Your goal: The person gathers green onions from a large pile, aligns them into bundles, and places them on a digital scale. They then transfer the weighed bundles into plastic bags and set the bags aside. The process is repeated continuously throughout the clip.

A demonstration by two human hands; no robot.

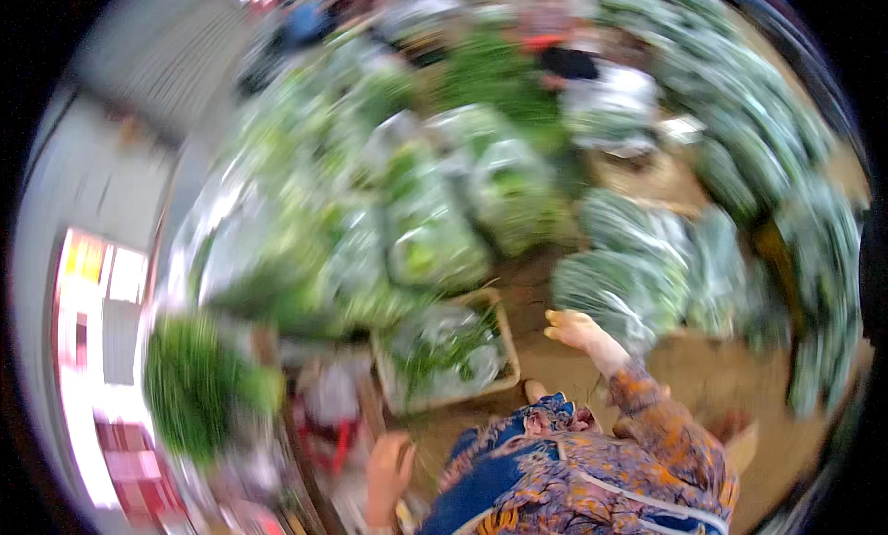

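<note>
Left hand, bare: on our side of the pale crate, well apart from it. Blur hides the fingers; we cannot tell whether they are spread, pressed together or pinching anything.

Red-framed item: left of the crate, near the left hand; its kind we cannot make out.

Pale crate, our landmark: holds loose greens and clear plastic. Were the crate tipped or its rim knocked, the loose stems could spill.

Right hand, yellow at the fingertips: right of the crate, reaching out beyond a patterned sleeve. The fingers look extended; we cannot tell whether they pinch anything.

Wrapped green bundle: right of the crate, just beside the right hand; contact unclear. We judge that a hard tug could tear its thin plastic.

Leafy bunch: left of the crate, apparently unwrapped; rough handling could bruise it.

Bagged greens: beyond the crate, crowded together; a shove from one side could make the slick bags slide.

Loose green heap: farther beyond the crate, near blurred co-workers.
</note>
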